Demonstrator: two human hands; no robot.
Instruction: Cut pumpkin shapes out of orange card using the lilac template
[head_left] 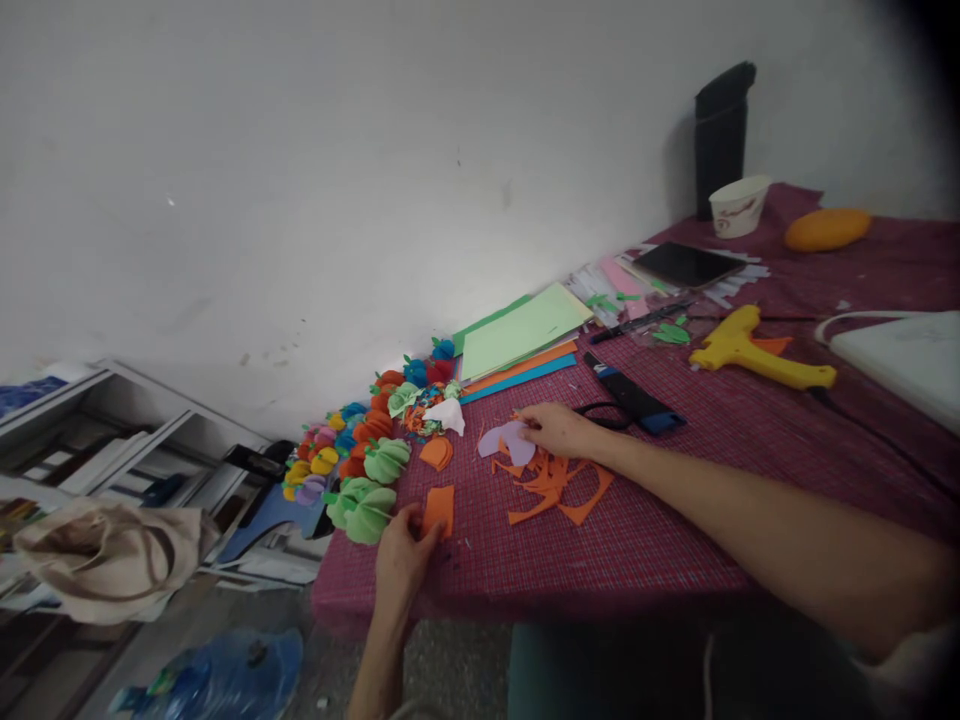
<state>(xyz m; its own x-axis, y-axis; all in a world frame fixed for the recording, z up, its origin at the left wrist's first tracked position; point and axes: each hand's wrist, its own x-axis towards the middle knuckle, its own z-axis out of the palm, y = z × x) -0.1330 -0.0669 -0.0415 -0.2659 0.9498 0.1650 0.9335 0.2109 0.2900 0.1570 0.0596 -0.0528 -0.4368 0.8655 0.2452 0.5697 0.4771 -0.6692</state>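
My left hand point(401, 560) pinches a folded orange paper piece point(439, 508) near the table's front left corner. My right hand point(559, 430) reaches across the maroon checked cloth point(675, 500), fingers closed on a pale lilac paper cutout point(510, 441). Orange paper scraps point(555, 485) lie just under and in front of that hand. A small orange folded shape point(436, 452) rests between the two hands. Black-handled scissors point(630, 402) lie right behind my right hand.
Paper fruit models point(360, 450) in green, orange, yellow and blue crowd the left table edge. Coloured sheets point(521, 335), a yellow glue gun point(754, 350), tablet point(686, 263), paper cup point(739, 205), black flask point(721, 135) and mango point(827, 229) sit farther back. Shelves point(112, 440) stand left.
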